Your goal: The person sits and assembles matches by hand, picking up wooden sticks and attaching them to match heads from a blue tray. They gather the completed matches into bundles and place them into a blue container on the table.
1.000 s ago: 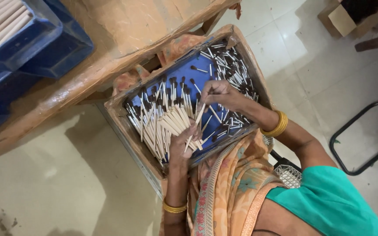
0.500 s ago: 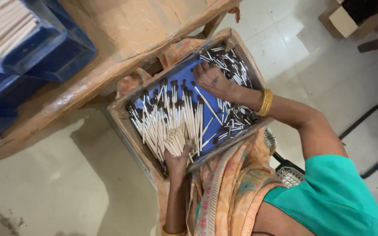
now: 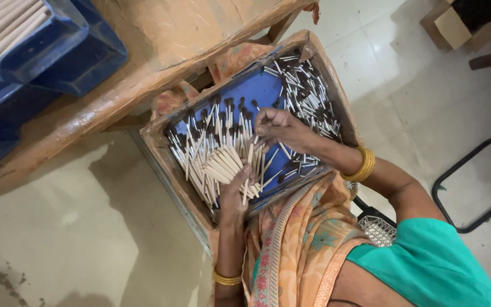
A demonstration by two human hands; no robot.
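The sticks [image 3: 217,162] lie fanned in the tray [image 3: 160,149] on your lap, dark tips toward 12 o'clock. Your left hand [image 3: 235,190], at 5 o'clock of the fan, is closed on the sticks' pale ends. Your right hand [image 3: 277,128], at 2 o'clock, pinches one stick [image 3: 250,152]. Loose sticks [image 3: 308,99] fill the tray's 1 o'clock corner.

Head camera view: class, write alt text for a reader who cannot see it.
A person's left hand and right hand sort pale, dark-tipped sticks in a blue-lined wooden tray on their lap, beside a wooden bench holding blue crates.
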